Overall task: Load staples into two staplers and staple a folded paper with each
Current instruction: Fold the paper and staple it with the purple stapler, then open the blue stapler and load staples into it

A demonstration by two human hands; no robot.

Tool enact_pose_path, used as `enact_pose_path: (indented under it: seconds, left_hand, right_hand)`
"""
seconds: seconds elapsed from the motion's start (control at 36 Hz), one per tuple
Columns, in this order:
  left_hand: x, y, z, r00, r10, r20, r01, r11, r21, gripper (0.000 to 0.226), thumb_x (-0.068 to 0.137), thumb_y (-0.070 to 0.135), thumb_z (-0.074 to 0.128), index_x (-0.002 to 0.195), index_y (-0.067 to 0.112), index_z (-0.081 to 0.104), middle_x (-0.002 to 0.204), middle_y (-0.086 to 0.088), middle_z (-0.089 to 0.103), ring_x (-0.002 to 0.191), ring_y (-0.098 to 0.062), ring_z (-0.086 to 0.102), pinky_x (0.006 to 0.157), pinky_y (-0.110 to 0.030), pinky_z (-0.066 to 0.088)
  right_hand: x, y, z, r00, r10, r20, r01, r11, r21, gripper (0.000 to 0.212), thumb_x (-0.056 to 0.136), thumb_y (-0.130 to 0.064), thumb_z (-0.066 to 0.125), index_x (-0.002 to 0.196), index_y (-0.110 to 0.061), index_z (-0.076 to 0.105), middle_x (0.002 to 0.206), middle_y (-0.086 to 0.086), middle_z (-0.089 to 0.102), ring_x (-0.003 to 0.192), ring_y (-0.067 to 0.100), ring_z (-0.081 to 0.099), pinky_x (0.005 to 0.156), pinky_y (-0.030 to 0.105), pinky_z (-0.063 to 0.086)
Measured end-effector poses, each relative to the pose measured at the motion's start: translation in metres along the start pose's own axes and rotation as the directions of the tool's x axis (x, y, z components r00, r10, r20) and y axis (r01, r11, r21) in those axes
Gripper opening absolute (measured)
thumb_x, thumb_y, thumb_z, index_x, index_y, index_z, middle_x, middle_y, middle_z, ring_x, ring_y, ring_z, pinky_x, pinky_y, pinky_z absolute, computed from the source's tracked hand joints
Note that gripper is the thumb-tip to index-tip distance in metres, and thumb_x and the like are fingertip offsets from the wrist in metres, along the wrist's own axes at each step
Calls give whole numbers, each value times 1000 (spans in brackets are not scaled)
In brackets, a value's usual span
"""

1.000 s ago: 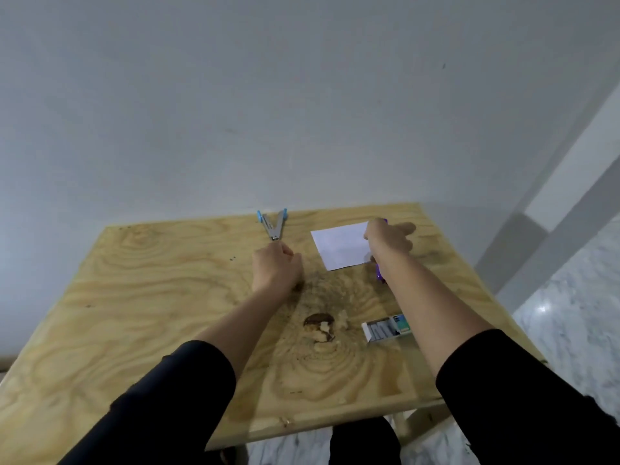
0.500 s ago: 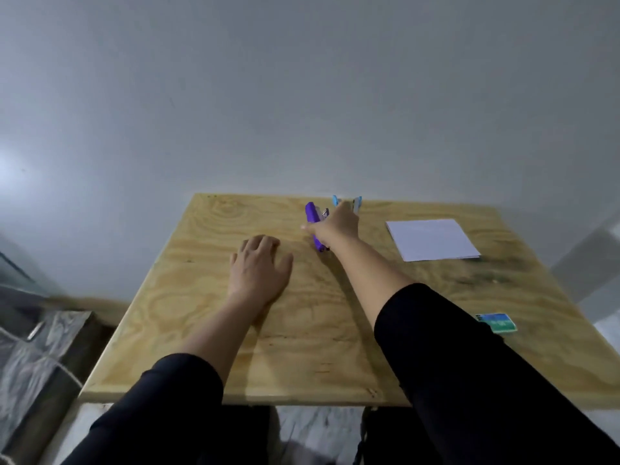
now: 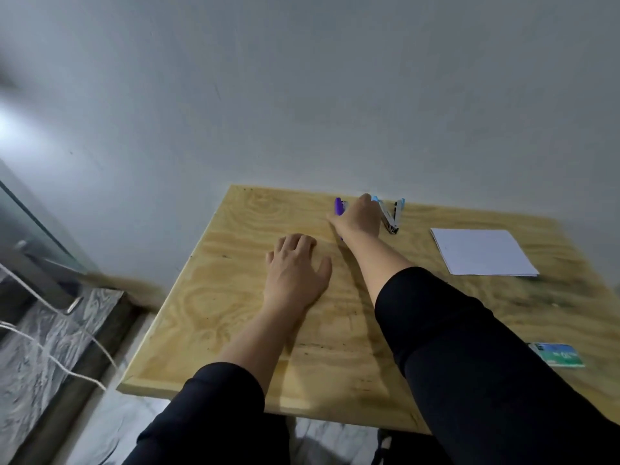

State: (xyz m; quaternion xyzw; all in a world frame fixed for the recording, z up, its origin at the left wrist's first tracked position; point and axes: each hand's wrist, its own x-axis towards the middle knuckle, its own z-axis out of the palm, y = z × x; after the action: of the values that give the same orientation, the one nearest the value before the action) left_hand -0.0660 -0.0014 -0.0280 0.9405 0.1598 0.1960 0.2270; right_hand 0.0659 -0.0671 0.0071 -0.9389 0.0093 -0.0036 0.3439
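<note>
Both hands over the wooden tabletop [image 3: 214, 297], right hand at the staplers.

The left hand [image 3: 295, 270] lies flat, palm down, fingers spread, holding nothing, near the purple stapler [image 3: 339, 207]. The right hand [image 3: 357, 218] reaches to the far edge and covers part of the purple stapler; whether it grips it cannot be told. The blue stapler [image 3: 389, 214], hinged wide open, lies just right of that hand. The folded paper [image 3: 479, 251] rests flat, further right of the blue stapler. A staple box [image 3: 558, 354] lies near the paper, toward the person.
</note>
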Motion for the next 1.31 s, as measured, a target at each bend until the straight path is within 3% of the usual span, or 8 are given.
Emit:
enact_pose_path:
  seconds: [0.39, 0.53, 0.61, 0.72, 0.83, 1.06, 1.17, 1.31]
  left_hand:
    - [0, 2, -2, 1000, -15, 19, 14, 1000, 8, 44, 84, 48, 49, 119, 21, 54, 128, 4, 50, 122, -17, 37, 99, -33, 28]
    - [1, 2, -2, 1000, -15, 23, 15, 1000, 5, 43, 86, 47, 46, 119, 22, 54, 128, 4, 50, 122, -17, 37, 100, -34, 28]
    - [1, 1, -1, 1000, -11, 18, 11, 1000, 3, 42, 86, 46, 46, 119, 22, 54, 127, 4, 50, 121, -17, 38, 100, -34, 29]
    - [2, 0, -1, 1000, -2, 25, 2, 1000, 4, 43, 85, 47, 46, 119, 22, 54, 127, 3, 51, 120, -17, 39, 100, -35, 30]
    - [2, 0, -1, 1000, 2, 21, -2, 1000, 0, 43, 85, 47, 46, 119, 22, 54, 127, 3, 51, 120, -16, 39, 99, -35, 31]
    - [3, -1, 1, 1000, 6, 7, -6, 1000, 8, 43, 84, 48, 45, 117, 22, 55, 125, 2, 52, 118, -18, 41, 98, -36, 32]
    - [2, 0, -1, 1000, -7, 19, 7, 1000, -10, 44, 84, 49, 46, 118, 22, 55, 127, 2, 52, 120, -18, 40, 100, -37, 31]
    - [6, 10, -7, 989, -124, 76, 134, 981, -140, 29, 88, 42, 50, 108, 24, 62, 124, 0, 56, 113, -18, 45, 97, -36, 33]
  right_hand:
    - [0, 0, -3, 999, 18, 39, -19, 999, 28, 61, 78, -40, 63, 123, -3, 45, 122, 13, 52, 113, 30, 53, 84, 38, 51]
    - [-1, 9, -17, 981, -60, -183, 56, 998, -23, 41, 87, -34, 50, 115, -4, 51, 120, 13, 50, 112, 31, 49, 73, 36, 43]
    - [4, 21, -27, 963, -51, -264, 8, 987, -159, 38, 84, -29, 56, 115, -7, 51, 126, 14, 42, 117, 30, 41, 82, 38, 43]
    - [12, 39, -37, 981, 78, -178, -117, 969, -219, 44, 84, -24, 58, 125, -14, 45, 133, 15, 32, 121, 33, 34, 94, 40, 39]
    - [19, 48, -36, 989, 82, -121, -105, 974, -200, 38, 87, -18, 54, 125, -16, 50, 127, 15, 41, 118, 32, 40, 96, 42, 44]
    - [15, 49, -37, 987, 84, -140, -87, 996, -19, 39, 84, -11, 59, 123, -13, 57, 121, 13, 51, 110, 29, 51, 91, 36, 49]
    - [0, 51, -46, 993, 31, -112, -10, 982, 189, 26, 87, -14, 58, 113, -14, 61, 116, 8, 61, 98, 24, 60, 75, 28, 48]
    - [-34, 46, -70, 998, -39, 47, 3, 797, 604, 17, 89, -17, 59, 105, -15, 61, 93, -1, 62, 77, 13, 56, 63, 22, 46]
